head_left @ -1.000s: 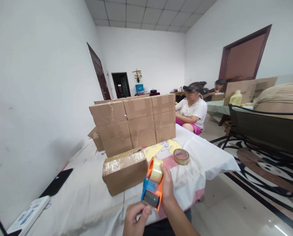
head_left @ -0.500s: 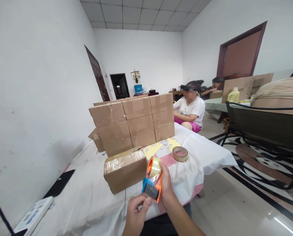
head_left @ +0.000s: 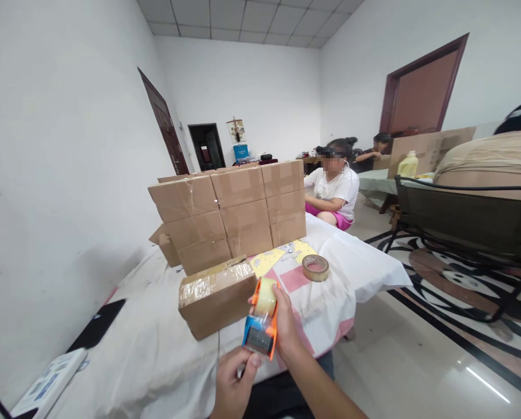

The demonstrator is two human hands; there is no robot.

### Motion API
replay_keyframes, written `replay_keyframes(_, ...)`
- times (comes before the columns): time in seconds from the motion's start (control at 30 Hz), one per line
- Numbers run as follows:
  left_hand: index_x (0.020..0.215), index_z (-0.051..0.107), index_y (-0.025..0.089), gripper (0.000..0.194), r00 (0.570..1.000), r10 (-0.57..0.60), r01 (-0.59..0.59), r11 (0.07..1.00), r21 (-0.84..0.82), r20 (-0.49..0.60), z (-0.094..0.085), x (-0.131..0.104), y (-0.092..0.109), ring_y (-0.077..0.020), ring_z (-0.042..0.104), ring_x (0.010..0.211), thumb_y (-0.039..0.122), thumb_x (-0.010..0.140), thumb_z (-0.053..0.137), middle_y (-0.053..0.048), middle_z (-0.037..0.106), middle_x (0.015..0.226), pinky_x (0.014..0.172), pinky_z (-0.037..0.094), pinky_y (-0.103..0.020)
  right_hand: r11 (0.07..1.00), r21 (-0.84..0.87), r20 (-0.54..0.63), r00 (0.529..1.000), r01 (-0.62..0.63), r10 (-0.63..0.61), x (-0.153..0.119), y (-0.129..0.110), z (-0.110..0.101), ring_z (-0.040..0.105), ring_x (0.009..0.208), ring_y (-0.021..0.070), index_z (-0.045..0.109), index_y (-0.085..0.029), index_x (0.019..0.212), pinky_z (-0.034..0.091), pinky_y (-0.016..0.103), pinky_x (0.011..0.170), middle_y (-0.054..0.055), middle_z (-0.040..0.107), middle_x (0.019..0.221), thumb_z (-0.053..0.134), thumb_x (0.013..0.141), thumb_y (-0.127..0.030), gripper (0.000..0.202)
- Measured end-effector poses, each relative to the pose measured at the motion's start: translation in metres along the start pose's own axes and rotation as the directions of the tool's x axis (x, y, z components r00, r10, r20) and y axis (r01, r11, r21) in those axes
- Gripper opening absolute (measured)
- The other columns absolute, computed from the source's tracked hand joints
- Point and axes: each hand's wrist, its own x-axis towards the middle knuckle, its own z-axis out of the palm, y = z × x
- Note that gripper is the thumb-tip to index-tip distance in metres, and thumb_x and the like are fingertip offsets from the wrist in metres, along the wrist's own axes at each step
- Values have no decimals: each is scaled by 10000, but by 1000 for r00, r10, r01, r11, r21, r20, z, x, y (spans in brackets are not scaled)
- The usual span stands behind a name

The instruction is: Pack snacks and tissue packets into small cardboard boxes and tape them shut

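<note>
My right hand [head_left: 285, 323] is closed around an orange and blue tape dispenser [head_left: 260, 334] that carries a roll of clear tape [head_left: 266, 297]. At the dispenser's lower, cutting end, the thumb and fingers of my left hand [head_left: 235, 372] pinch together; the tape end they seem to hold is barely visible. Just beyond the dispenser, to the left, lies a cardboard box [head_left: 220, 302] with shiny tape along its top. A loose roll of brown tape [head_left: 315, 267] rests on the cloth further right.
Stacked cardboard boxes [head_left: 227, 215] form a wall across the cloth-covered table [head_left: 155, 349]. A black flat object [head_left: 96, 326] and a white box [head_left: 48, 381] lie at the left. A seated person [head_left: 334, 186] is beyond the table; a chair [head_left: 465, 233] stands right.
The view has shifted slightly, so everything sits a little further left and mostly higher. Both hands keep their hold at the dispenser, which has barely moved relative to the box.
</note>
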Motion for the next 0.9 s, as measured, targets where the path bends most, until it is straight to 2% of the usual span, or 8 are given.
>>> replay_keyframes(0.07,539,658,182,439,1000,21,-21,1000,18,-13,-3,-4,0,-139,532,462,419,901,587,-17,598,486,496,394,-221,994,58,28,995,-92,91,-3,-1,2,665,576,236,609,-192,895,503,333,528,32,686,631,600,829,-535,349)
replay_keyframes(0.2,558,668,194,339,996,85,-83,994,72,-32,-5,-10,-3,-137,544,473,290,879,611,-9,606,500,508,399,-221,983,119,21,990,-142,141,-8,-1,5,668,576,241,592,-192,910,509,334,529,29,680,619,621,811,-516,340)
replay_keyframes(0.37,507,574,190,353,969,211,-204,977,64,-129,0,-11,-5,-112,485,448,203,859,595,10,532,468,475,368,-209,980,150,43,991,-129,124,-14,-2,7,670,580,235,612,-186,865,514,324,526,24,661,590,620,806,-489,308)
replay_keyframes(0.6,523,534,182,329,921,370,-361,928,88,-120,-1,2,13,-93,493,438,109,843,547,33,517,471,459,384,-185,956,228,17,982,-185,186,-12,-1,7,674,588,242,588,-201,849,519,327,517,25,665,608,682,717,-462,307)
replay_keyframes(0.73,558,569,182,299,935,351,-347,934,80,-49,-6,3,19,-100,532,462,117,850,568,27,565,493,490,423,-188,940,256,44,974,-228,224,-11,-4,6,682,610,253,582,-203,851,517,329,506,34,673,624,691,691,-464,325)
replay_keyframes(0.83,647,630,184,178,950,309,-306,950,54,-51,-6,1,19,-108,567,468,184,824,649,28,618,529,527,475,-196,952,221,61,977,-212,204,-10,-7,5,686,624,252,609,-186,858,520,331,513,52,688,656,668,728,-490,336)
replay_keyframes(0.9,643,634,184,178,963,263,-260,964,51,-52,-5,1,18,-105,574,458,197,819,660,28,631,529,521,479,-188,963,191,74,981,-190,178,-9,-8,4,687,630,249,633,-176,884,522,331,519,58,695,671,644,760,-505,352)
